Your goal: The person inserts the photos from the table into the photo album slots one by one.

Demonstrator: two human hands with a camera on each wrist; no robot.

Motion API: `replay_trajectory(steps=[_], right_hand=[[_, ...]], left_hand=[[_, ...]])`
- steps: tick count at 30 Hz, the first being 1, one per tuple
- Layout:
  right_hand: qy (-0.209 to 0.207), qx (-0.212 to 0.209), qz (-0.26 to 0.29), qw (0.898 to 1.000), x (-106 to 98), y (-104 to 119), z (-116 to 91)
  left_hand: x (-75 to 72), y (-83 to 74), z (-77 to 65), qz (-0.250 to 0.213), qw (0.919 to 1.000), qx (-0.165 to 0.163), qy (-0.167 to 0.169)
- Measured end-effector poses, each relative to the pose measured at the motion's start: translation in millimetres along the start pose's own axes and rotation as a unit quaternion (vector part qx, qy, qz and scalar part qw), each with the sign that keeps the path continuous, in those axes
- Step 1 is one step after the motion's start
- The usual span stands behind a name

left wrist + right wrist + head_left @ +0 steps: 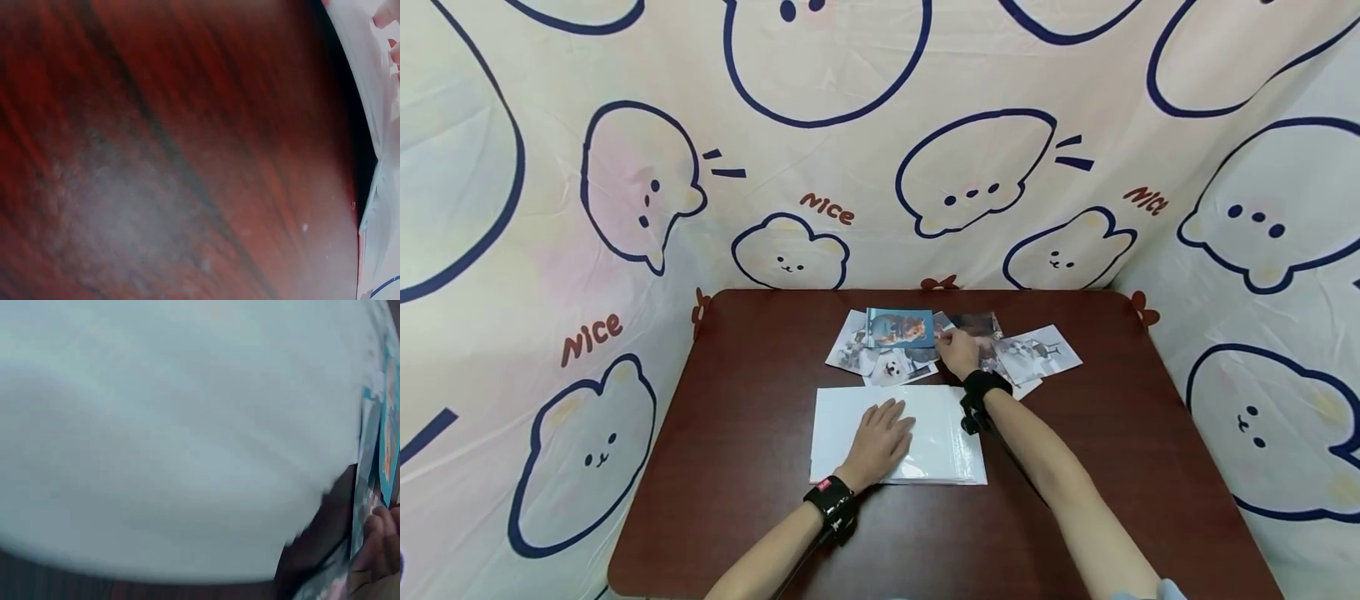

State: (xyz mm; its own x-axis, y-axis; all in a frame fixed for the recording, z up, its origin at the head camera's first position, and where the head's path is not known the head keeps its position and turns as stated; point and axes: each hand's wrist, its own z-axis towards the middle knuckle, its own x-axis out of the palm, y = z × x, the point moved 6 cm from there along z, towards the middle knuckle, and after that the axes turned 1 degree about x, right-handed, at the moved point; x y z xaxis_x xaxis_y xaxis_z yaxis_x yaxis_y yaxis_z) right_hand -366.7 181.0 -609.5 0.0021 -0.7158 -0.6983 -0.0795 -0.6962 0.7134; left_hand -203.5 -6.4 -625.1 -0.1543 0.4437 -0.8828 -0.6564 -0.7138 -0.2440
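A white album-like stack of sheets with glossy clear sleeves (936, 446) lies flat on the table. My left hand (876, 442) rests on its upper face with the fingers extended; in the left wrist view only fingertips show, by the white sheets (384, 125) at the right edge. My right hand (958, 354) reaches past the album and pinches the right end of a blue picture card (900, 328) with an orange animal on it. The right wrist view has curled fingers (378, 534) at that card's lower corner, with the white album filling most of the frame.
Several picture cards lie overlapped behind the album: a white-dog card (891, 368), a grey-white card (847, 343), a dark card (976, 323) and a pale card (1048, 352) at the right. The brown table (730, 400) meets a patterned cloth (865, 167) at its back edge.
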Motion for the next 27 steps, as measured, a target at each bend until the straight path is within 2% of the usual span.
replay_trajectory(steps=[4,11,17,20,23,25,27], right_hand=[[0.021,0.078,0.024,0.996,4,-10,9],[0.009,0.136,0.016,0.991,12,-2,20],[0.002,0.182,0.043,0.982,12,5,12],[0.002,0.187,0.096,0.978,11,2,13],[0.004,0.185,0.166,0.969,12,-5,18],[0.015,0.173,0.219,0.960,17,-18,28],[0.036,0.138,0.286,0.947,29,-43,45]], left_hand=[[-0.6,-4.0,0.3,0.010,0.9999,0.005,-0.008],[-0.8,-4.6,-1.0,0.021,0.9998,0.000,0.002],[-0.8,-3.6,-2.1,0.000,1.0000,0.005,-0.003],[-0.3,-3.5,-0.6,0.004,0.9999,0.009,-0.009],[-0.9,-2.3,3.2,0.019,0.9996,0.008,-0.019],[-1.4,-1.0,6.1,0.026,0.9994,0.005,-0.021],[-1.7,0.8,9.5,0.028,0.9995,-0.001,-0.013]])
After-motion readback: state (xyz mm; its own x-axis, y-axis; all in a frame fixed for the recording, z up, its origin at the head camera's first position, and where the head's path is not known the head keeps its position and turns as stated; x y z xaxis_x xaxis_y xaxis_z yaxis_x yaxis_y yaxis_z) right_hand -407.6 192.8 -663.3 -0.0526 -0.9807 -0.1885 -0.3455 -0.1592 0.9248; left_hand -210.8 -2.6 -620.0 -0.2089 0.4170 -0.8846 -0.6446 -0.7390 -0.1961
